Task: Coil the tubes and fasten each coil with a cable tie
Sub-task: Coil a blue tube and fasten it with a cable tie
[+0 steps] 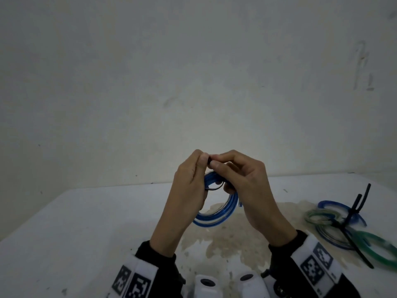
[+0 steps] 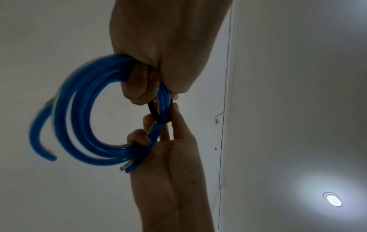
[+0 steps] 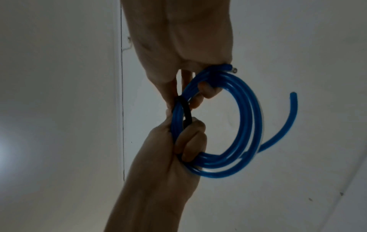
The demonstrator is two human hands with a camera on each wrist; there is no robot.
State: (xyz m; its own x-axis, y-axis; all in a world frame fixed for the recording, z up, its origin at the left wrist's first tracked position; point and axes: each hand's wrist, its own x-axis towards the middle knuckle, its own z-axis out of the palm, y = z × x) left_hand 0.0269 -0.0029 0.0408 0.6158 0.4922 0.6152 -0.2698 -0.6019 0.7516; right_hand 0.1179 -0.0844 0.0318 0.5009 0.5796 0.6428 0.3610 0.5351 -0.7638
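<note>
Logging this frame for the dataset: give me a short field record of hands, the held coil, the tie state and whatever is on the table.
left hand: grips blue tube coil, pinches black cable tie
right hand: holds the coil, pinches the tie
coil position: lifted above white table
tie state: looped round the coil strands; whether locked cannot be told
coil ends: one loose end sticks out from the coil
finished coils: blue and green, on the table at right, with black ties
</note>
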